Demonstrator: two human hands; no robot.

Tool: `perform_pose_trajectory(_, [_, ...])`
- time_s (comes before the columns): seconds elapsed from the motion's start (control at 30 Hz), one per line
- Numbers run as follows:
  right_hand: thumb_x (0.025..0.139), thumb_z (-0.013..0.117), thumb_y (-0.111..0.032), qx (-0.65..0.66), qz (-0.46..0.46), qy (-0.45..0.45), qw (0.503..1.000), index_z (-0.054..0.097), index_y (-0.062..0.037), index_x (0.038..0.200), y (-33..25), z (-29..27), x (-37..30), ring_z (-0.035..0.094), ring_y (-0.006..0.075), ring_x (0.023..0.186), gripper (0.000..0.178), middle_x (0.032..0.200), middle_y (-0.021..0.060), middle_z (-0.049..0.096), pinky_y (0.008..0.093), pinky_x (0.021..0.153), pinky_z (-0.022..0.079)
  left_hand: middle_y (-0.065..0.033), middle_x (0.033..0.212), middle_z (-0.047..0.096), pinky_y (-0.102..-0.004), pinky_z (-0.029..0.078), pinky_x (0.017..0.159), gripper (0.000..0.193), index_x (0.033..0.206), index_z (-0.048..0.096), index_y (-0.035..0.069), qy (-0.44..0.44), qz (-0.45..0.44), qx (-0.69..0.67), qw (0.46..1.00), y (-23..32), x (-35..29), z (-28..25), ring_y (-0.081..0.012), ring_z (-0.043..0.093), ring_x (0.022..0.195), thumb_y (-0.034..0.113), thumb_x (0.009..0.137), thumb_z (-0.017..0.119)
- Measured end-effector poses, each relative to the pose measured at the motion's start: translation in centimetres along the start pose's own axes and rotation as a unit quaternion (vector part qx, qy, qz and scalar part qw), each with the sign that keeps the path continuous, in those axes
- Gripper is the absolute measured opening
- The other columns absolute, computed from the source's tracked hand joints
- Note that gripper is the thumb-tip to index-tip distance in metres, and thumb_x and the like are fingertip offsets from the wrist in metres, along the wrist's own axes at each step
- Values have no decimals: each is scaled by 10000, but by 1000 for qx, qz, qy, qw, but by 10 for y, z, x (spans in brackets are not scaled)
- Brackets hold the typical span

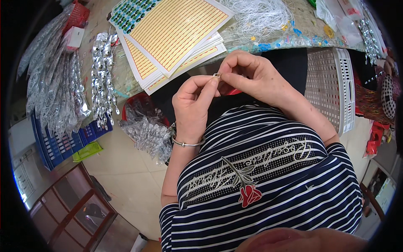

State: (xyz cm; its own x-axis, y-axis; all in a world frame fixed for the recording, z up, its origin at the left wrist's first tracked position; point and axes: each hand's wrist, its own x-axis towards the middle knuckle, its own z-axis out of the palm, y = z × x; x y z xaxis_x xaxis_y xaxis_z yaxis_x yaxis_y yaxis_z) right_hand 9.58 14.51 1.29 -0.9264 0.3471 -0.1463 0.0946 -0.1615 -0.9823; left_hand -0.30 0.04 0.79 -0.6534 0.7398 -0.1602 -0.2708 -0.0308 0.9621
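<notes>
My left hand and my right hand meet in front of my body, just off the table's near edge. Thumb and forefinger of each pinch at a tiny pale, shiny loop-shaped piece between them. The loop is too small to name exactly, and the fingers cover part of it. Just beyond my hands, yellow sheets with red lines overhang the table edge. A sheet of green and blue oval stickers lies at their far left.
White string lies loosely heaped on the table. Shiny silver strips hang at the left edge, beside plastic-wrapped bundles. Below stand a blue crate and a red tub of silvery packets. A grey-white plastic basket is on the right.
</notes>
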Motion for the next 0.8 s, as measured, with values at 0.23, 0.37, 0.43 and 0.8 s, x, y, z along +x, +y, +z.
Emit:
perform_pose_trajectory(0.23, [898, 606, -87, -37, 30, -12, 999, 575, -13, 938, 1, -1, 1, 629, 95, 782, 90, 850, 19, 601, 225, 732, 518, -13, 785, 615, -187, 430, 678, 78, 916, 651, -17, -14, 10, 53, 998, -2, -2, -2, -61, 539, 707, 31, 882, 600])
perform_pose_trajectory(0.37, [901, 613, -159, 57, 39, 5, 998, 578, -31, 888, 2, 2, -1, 478, 41, 611, 133, 708, -23, 551, 188, 526, 380, -12, 795, 626, -180, 448, 655, 88, 937, 655, -20, -13, 13, 39, 999, -3, -2, -3, -45, 549, 703, 37, 879, 619])
perform_pose_trajectory(0.43, [913, 603, -176, 92, 59, 7, 994, 573, -36, 897, -1, 3, -1, 444, 33, 594, 144, 690, -30, 536, 187, 502, 341, -11, 799, 627, -180, 447, 652, 90, 939, 654, -20, -14, 13, 33, 999, -4, -1, -3, -45, 548, 700, 37, 879, 620])
perform_pose_trajectory(0.8, [926, 578, -143, 33, 26, -5, 999, 563, -37, 919, -2, 0, 4, 493, 50, 712, 107, 796, -19, 533, 202, 636, 400, -12, 829, 664, -173, 458, 683, 131, 963, 688, -14, 4, -24, 80, 997, 6, 1, -1, -42, 569, 751, 65, 862, 659])
